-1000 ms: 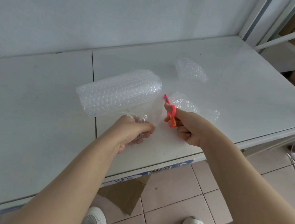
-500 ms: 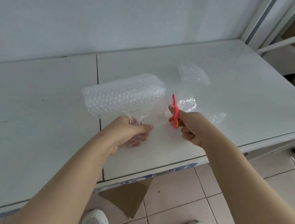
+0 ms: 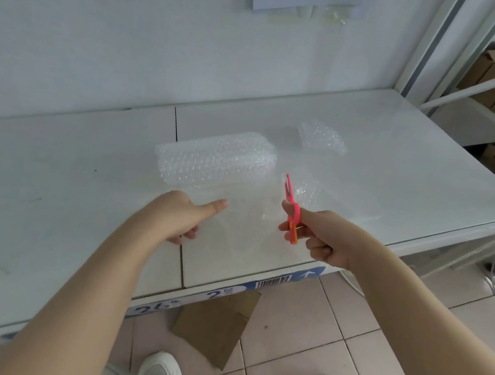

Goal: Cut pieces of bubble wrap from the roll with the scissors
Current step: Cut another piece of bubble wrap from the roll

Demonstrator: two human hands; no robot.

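Clear cylindrical bubble wrap roll point(image 3: 216, 157) lying on its side on the white worktop point(image 3: 60, 195), its loose sheet point(image 3: 246, 217) drawn toward the front edge. Left hand point(image 3: 178, 215), just in front of the roll, pinches the sheet's left edge, thumb extended. Right hand point(image 3: 316, 238), to the roll's right front, grips pink scissors point(image 3: 291, 209), blades slightly parted and pointing away. Two cut clear bubble wrap pieces point(image 3: 322, 138) lie right of the roll

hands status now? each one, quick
Left hand: closed on the pulled-out bubble wrap sheet, thumb on top.
Right hand: closed on the pink scissors, blades slightly apart, pointing up.
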